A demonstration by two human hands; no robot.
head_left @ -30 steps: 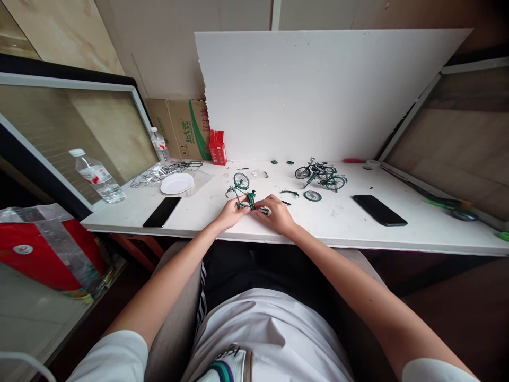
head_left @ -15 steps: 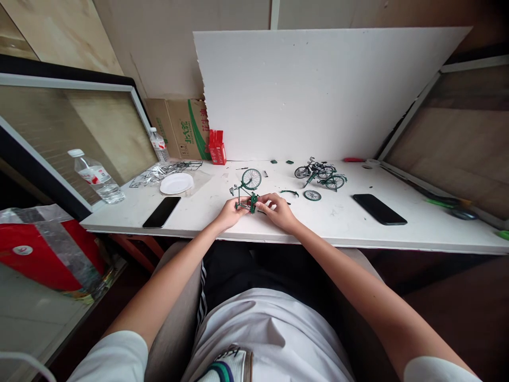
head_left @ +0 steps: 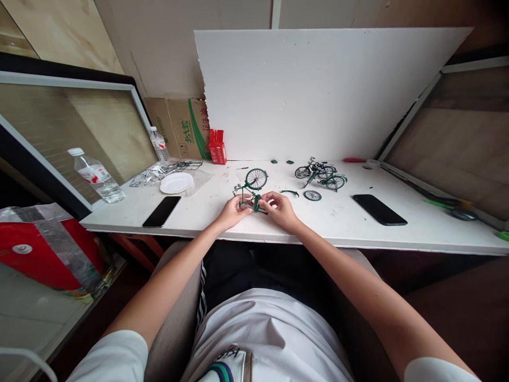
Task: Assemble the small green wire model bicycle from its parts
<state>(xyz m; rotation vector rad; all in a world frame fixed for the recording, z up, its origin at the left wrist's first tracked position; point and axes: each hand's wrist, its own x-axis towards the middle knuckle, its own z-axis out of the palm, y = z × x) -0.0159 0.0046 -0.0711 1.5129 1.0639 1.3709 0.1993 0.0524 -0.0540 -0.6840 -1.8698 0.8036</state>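
Between both hands, low over the front of the white table, is a green model bicycle (head_left: 256,179) with one spoked wheel pointing away from me. My left hand (head_left: 234,211) grips its frame from the left, fingers closed. On the other side my right hand (head_left: 279,208) pinches the green part near the pedals. Fingers partly hide the frame. Just beyond my right hand lie a curved green strip (head_left: 290,192) and a loose spoked wheel (head_left: 313,196). Farther back stand other small model bicycles (head_left: 320,172), green and black.
Phones lie at left (head_left: 161,211) and right (head_left: 379,209). A white plate (head_left: 177,183), plastic part frames (head_left: 167,171) and a water bottle (head_left: 97,175) are on the left. A red box (head_left: 217,147) stands at the back, beside a white board (head_left: 330,95).
The held bicycle has shifted and turned slightly to the right, its wheel moving right and now seen wider. Both hands stay on it.
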